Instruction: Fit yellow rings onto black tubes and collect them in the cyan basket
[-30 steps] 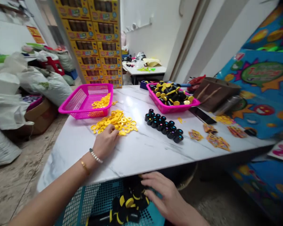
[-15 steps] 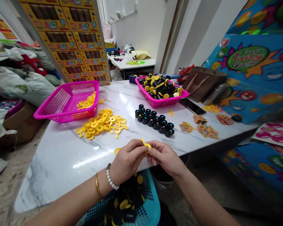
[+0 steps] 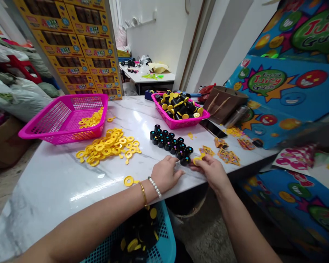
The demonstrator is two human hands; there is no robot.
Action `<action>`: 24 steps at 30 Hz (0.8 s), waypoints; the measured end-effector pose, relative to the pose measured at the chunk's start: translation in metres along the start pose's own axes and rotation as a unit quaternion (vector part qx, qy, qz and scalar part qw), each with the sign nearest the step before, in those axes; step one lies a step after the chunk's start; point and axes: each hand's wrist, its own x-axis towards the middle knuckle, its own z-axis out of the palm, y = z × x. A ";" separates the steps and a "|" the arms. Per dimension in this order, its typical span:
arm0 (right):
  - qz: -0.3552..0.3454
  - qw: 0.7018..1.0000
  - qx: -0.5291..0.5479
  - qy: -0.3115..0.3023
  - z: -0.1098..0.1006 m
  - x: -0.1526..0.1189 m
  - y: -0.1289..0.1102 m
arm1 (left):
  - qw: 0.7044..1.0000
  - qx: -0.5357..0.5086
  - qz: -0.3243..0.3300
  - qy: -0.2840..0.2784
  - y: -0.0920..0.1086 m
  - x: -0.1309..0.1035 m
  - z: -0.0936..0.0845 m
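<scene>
My left hand (image 3: 167, 174), with a bead bracelet and a gold bangle at its wrist, rests near the table edge with fingers apart and nothing visible in it. It is beside the near end of the rows of black cylinders (image 3: 167, 145), which have coloured dots on top. Pinched in my right hand (image 3: 211, 170) is a yellow ring piece (image 3: 199, 159), right of those cylinders. A loose yellow ring (image 3: 128, 181) lies left of my left hand. A heap of yellow ring pieces (image 3: 106, 148) is further left.
A pink basket (image 3: 63, 137) with yellow rings stands at left; another pink basket (image 3: 178, 123) holds black-and-yellow pieces. Small packets (image 3: 229, 157), a phone (image 3: 213, 128) and a brown bag (image 3: 224, 102) are at right. A blue basket (image 3: 168, 233) sits below the table edge.
My hands have come apart. My right hand has moved right with the yellow ring piece; my left hand has let go of it and moved toward the black cylinders. The view has shifted.
</scene>
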 end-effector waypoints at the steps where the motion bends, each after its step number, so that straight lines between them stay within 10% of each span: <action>1: 0.014 1.000 -0.013 -0.021 0.005 -0.006 0.002 | 1.000 -0.004 -0.006 0.008 0.001 0.003 0.003; 9: -0.130 0.975 -0.164 -0.074 0.023 -0.043 0.004 | 1.000 -0.002 0.003 -0.012 -0.014 -0.026 -0.020; 15: 0.019 0.977 -0.043 -0.207 0.041 -0.054 0.007 | 0.997 0.054 -0.052 0.025 -0.043 -0.074 -0.061; 24: -0.037 0.968 -0.125 -0.214 0.093 -0.057 0.006 | 0.994 0.070 0.021 0.075 -0.052 -0.085 -0.060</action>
